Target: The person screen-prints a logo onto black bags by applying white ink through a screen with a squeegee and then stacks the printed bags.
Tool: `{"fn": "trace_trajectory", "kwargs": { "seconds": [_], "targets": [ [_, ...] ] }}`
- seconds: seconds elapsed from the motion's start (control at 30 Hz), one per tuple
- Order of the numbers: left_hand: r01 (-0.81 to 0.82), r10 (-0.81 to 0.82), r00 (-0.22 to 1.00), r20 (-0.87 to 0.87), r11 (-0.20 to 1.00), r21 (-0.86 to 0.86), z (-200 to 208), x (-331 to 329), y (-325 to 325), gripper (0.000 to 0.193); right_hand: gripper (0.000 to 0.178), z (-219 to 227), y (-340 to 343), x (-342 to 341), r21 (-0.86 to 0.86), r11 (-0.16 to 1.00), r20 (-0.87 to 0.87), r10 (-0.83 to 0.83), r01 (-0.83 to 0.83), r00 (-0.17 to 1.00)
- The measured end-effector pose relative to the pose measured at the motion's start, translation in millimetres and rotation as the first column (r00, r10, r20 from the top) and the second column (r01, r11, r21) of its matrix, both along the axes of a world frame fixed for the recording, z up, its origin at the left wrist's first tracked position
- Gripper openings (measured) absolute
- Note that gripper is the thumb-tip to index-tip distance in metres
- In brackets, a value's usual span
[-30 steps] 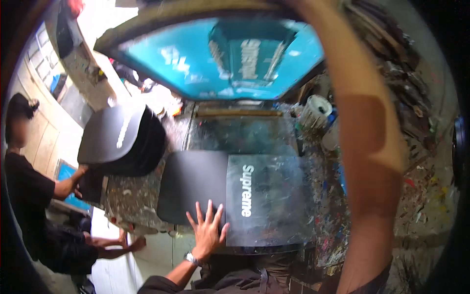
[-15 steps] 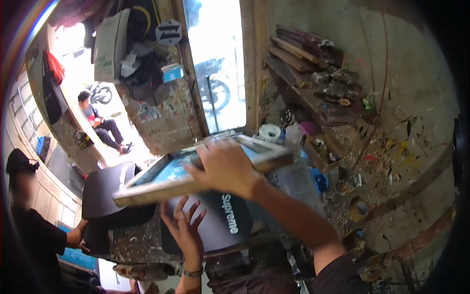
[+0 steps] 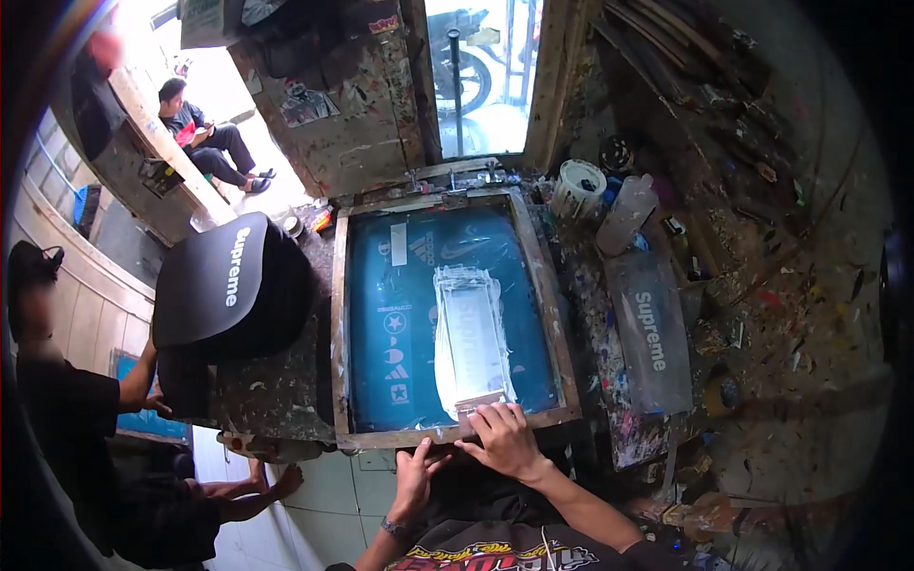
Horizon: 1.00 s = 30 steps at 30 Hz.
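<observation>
At the near edge of the bench, the right hand (image 3: 503,436) lies palm down with fingers spread over the handle of a squeegee (image 3: 481,403), pressing it rather than gripping it tight, so far as the view shows. The left hand (image 3: 416,474) is just beside it, lower down, its fingers curled up against the near rail of the printing screen (image 3: 381,314); the two hands are close but not touching.

That screen lies flat on the bench, a wooden frame around a taut teal mesh with small pale shapes along its left side. A broad smear of white ink (image 3: 471,328) runs up the middle of the mesh from the squeegee. The frame looks stiff and fairly light, best held by its wooden rails; the mesh is thin and probably easy to damage, and the wet ink would be slippery, so the rails are the safer place to hold.

Left of the screen sits a stack of black cloth (image 3: 224,285) with white lettering. To the right stand a white tub (image 3: 578,187) and a pale plastic bottle (image 3: 626,211) on the paint-spattered bench (image 3: 276,395). Another person (image 3: 67,419) stands at the far left, one hand at the black stack.
</observation>
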<state>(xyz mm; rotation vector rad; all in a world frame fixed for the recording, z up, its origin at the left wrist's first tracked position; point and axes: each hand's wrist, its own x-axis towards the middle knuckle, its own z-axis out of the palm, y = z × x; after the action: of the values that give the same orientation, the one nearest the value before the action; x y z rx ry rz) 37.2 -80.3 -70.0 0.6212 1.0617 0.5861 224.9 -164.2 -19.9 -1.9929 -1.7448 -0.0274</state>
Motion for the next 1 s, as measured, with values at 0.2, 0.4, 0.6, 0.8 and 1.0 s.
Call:
{"fn": "trace_trajectory", "kwargs": {
  "seconds": [0.2, 0.4, 0.6, 0.8, 1.0],
  "targets": [
    [0.228, -0.222, 0.956, -0.194, 0.974, 0.008, -10.6, -7.0, 5.7, 0.045, 0.046, -3.6, -5.5, 7.5, -0.007, 0.998, -0.002, 0.061, -0.061, 0.998],
    [0.879, -0.77, 0.473, -0.427, 0.444, 0.174, 72.7, -18.8, 35.0, 0.05, 0.047, 6.3, -2.2, 14.7, -0.139, 0.984, -0.047, 0.101, -0.107, 0.994],
    [0.655, -0.592, 0.479, -0.648, -0.251, 0.713, 331.9, -19.1, 103.3, 0.058, 0.037, 8.7, 4.1, 50.8, 0.124, 0.99, -0.258, -0.03, 0.063, 0.966],
    [0.579, -0.139, 0.765, -0.629, -0.28, 0.766, 327.0, 4.0, 124.4, 0.073, 0.024, -16.3, -11.8, 80.6, 0.117, 0.904, -0.32, -0.358, 0.411, 0.877],
    [0.421, -0.158, 0.877, -0.454, -0.203, 0.884, 260.0, 100.9, 172.5, 0.089, 0.023, -34.3, -19.0, 75.5, 0.137, 0.904, -0.173, -0.38, 0.404, 0.909]
  ]
}}
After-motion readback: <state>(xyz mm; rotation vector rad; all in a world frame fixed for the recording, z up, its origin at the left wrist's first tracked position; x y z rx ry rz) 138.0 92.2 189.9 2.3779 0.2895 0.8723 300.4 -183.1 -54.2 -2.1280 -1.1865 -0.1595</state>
